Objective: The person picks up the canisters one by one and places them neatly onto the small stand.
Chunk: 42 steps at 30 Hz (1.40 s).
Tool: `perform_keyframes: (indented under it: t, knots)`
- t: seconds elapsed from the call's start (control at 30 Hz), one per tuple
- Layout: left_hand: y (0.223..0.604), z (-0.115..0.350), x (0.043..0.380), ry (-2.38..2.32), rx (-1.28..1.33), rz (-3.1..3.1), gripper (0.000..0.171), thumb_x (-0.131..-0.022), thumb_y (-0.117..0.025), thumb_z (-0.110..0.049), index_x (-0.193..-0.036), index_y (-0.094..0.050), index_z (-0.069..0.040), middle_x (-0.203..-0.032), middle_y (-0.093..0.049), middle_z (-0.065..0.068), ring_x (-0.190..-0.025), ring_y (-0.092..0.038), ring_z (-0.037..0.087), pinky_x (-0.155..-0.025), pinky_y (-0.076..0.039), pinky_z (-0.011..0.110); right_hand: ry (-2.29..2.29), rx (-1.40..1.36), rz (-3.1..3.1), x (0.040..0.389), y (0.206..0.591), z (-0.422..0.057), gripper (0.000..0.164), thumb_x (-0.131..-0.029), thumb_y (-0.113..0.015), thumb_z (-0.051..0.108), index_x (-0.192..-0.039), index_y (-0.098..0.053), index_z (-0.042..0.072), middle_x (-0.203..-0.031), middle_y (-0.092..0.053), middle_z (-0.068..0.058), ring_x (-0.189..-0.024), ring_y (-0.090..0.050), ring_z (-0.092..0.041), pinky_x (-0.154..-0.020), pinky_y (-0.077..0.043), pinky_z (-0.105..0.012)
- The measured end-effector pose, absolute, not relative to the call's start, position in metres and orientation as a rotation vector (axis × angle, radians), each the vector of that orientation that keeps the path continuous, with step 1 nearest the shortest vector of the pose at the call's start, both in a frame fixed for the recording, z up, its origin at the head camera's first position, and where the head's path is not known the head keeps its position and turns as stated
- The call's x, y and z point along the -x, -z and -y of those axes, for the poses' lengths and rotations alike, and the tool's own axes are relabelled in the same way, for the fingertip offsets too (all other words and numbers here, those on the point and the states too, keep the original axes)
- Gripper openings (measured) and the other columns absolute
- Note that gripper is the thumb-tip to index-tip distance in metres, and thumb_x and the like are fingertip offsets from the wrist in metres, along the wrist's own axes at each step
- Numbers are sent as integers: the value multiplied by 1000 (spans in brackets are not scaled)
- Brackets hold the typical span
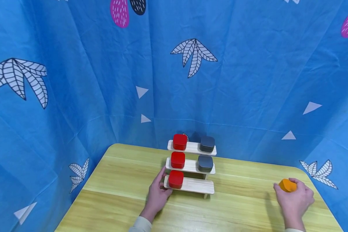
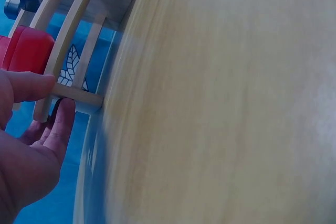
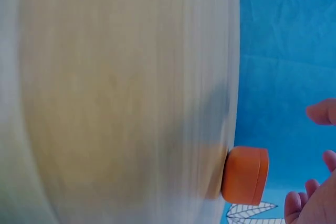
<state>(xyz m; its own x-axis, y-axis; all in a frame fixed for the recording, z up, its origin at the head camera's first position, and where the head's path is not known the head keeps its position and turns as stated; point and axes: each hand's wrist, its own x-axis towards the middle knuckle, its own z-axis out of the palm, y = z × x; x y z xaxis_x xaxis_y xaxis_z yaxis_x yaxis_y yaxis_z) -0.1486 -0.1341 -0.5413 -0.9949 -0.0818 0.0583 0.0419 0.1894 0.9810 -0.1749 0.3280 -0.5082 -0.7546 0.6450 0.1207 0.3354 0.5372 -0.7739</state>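
At the left end of a three-tier wooden display stand (image 1: 197, 186), my left hand (image 1: 157, 194) grips the lowest tier. The left wrist view shows the thumb (image 2: 34, 85) on top of that board and the other fingers underneath. A red rounded box (image 1: 176, 179) sits on this tier, close to the thumb. Far to the right, my right hand (image 1: 297, 198) is over an orange rounded box (image 1: 287, 185). In the right wrist view the orange box stands on the table, with thumb and fingers spread apart above it.
More red boxes stand on the middle tier (image 1: 178, 160) and the top tier (image 1: 180, 142), at the left. Dark blue-grey boxes (image 1: 205, 163) sit at the right of both tiers. A wooden table (image 1: 237, 206) carries everything; a blue patterned curtain (image 1: 249, 80) hangs behind and beside it.
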Motion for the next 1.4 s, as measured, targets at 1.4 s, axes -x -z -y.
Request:
perform_keyframes:
  t: [1.4]
  knots:
    - [540,133,148,1943,-35,2332,99,-78,-71,18,-159,-31,-23,-144,-48,10,-95,-63,22,-76,-57,29,-1058,840,2490,180,520,-351,67,-82,-77,22,-135,-46,-4,-138,-28,-39,-124,-21,-56,-88,-24,-63]
